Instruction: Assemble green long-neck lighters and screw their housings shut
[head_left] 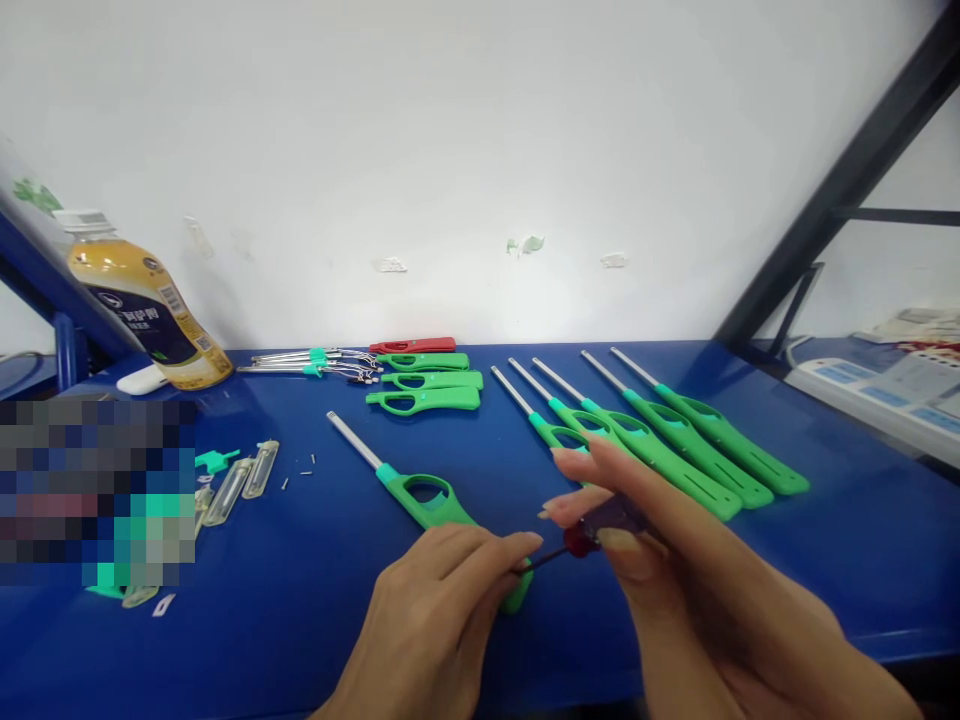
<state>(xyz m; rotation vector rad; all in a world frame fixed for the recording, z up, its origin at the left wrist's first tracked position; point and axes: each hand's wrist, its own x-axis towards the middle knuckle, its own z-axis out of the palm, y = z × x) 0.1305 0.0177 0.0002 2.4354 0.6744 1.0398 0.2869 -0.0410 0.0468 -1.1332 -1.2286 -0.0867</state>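
Observation:
My left hand [442,590] is closed over the handle of a green long-necked gas lighter [427,500], whose silver barrel points up and left. Its thumb and forefinger are pressed together at the tip of a screwdriver [581,538]. In my right hand [675,560], thumb and fingers grip the screwdriver's dark handle with its red collar. The thin shaft slants down to the left, against the lighter's handle. My left fingers hide the tip, so I cannot see whether a screw is there.
Several assembled green lighters [675,450] lie at right. Behind are handle shells [424,402] and metal rods with wires [300,358]. Clear fuel tanks [229,490] and small screws [306,473] lie left, near a drink bottle [150,310]. A white wall backs the blue table [285,620].

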